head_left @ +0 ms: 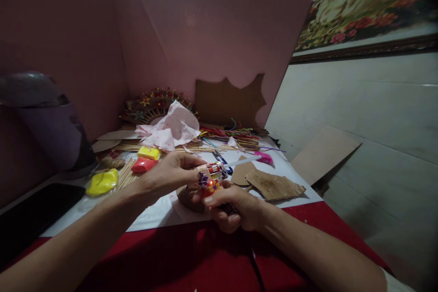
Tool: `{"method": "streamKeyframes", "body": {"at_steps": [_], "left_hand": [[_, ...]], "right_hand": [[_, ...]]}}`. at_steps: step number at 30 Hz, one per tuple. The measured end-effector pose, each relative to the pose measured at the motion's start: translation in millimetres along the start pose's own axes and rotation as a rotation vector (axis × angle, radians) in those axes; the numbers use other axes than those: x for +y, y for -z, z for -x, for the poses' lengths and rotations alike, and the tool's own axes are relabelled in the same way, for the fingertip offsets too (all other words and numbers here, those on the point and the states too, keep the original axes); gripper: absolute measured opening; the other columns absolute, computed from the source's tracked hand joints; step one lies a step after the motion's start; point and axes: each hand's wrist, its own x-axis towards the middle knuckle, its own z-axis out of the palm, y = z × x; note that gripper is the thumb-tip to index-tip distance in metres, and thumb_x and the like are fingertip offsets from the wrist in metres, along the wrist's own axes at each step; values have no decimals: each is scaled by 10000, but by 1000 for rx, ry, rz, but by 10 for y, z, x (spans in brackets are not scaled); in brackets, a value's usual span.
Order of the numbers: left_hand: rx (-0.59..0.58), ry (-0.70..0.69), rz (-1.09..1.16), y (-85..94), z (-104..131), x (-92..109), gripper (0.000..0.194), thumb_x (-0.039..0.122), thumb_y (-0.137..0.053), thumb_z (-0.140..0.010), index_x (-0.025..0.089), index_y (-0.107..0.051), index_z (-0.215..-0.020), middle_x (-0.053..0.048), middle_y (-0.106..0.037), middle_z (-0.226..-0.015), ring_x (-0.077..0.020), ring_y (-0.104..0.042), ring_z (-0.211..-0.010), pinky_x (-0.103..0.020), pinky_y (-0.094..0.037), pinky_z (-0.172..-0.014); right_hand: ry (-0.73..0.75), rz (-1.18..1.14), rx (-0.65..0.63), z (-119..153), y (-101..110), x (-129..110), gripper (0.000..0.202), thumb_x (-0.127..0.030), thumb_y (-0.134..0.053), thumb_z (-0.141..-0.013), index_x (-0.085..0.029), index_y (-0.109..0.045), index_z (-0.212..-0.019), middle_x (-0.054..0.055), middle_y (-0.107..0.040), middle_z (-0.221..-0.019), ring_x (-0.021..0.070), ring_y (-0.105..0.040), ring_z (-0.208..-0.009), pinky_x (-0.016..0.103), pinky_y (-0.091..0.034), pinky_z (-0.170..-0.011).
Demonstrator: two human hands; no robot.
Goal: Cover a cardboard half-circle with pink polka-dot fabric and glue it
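A hot glue gun [214, 185] with a flower pattern and a small red light is between my two hands. A whitish glue stick [243, 161] sticks out of it toward the upper right. My left hand [171, 173] pinches the gun's left end between thumb and fingers. Closed around its lower part, my right hand [236, 205] holds it from the right. A dark cord [253, 260] hangs below over the red cloth. Under the hands lies a brown cardboard piece [186, 198], partly hidden. Scissors [227, 170] with blue handles lie just behind the gun.
Torn cardboard [273, 185] lies on the white sheet [150, 216] at right. Yellow clay [102, 181] and red clay packs [144, 164] are at left, near wooden sticks [126, 173]. Behind are crumpled pink tissue [171, 127], coloured pipe cleaners [232, 133] and a purple bin [56, 132].
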Motion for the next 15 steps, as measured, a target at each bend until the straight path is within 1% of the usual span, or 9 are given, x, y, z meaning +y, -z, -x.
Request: {"method": "streamKeyframes", "body": {"at_steps": [3,5,8,11,13,15], "left_hand": [[78,40,-16,-31,-13,-24,260,301,-701,-653,110,-700,-829,-38,-664,-711,-140,-557,-635,-248,-405,-582],[99,61,-15,-46,-21,-22,252,303,-705,-635,102,-687,-786,-30,-639,-657,-134,-539,-588,-248,-391,-543],[51,52,18,-37,-17,12,254,305,-706,-634,100,-693,-784,-36,-644,-682,-149,-563,-645,-255,-408,-587],[2,42,38,-12,-12,30,246,278,-705,-640,111,-704,-822,-45,-670,-762,-159,-581,-721,-260,-425,-647],[9,38,37,-6,-17,13,233,256,-712,-629,115,-701,-814,-42,-670,-762,-155,-577,-717,-253,-424,-635],[58,41,12,-12,-26,-15,228,252,-715,-618,108,-689,-792,-34,-653,-716,-136,-554,-653,-237,-404,-575]], "right_hand": [[20,-3,30,-5,-17,2,141,-208,-605,-627,-160,-555,-750,-68,-464,-391,21,-222,-255,130,-161,-274],[23,2,13,-7,-22,1,121,-203,-607,-616,-161,-529,-698,-66,-466,-392,21,-232,-254,130,-160,-270],[10,16,-17,-4,-17,-4,155,-223,-633,-636,-166,-541,-746,-75,-467,-391,22,-227,-252,127,-162,-271],[14,23,-3,-2,-11,-9,189,-241,-651,-650,-164,-556,-794,-82,-465,-396,18,-216,-255,126,-166,-274],[19,14,-7,-4,-14,-10,189,-238,-645,-651,-157,-561,-801,-81,-466,-405,15,-216,-261,123,-161,-276],[22,5,-10,-6,-24,-10,165,-226,-631,-642,-154,-553,-768,-77,-466,-404,16,-220,-261,125,-155,-274]]}}
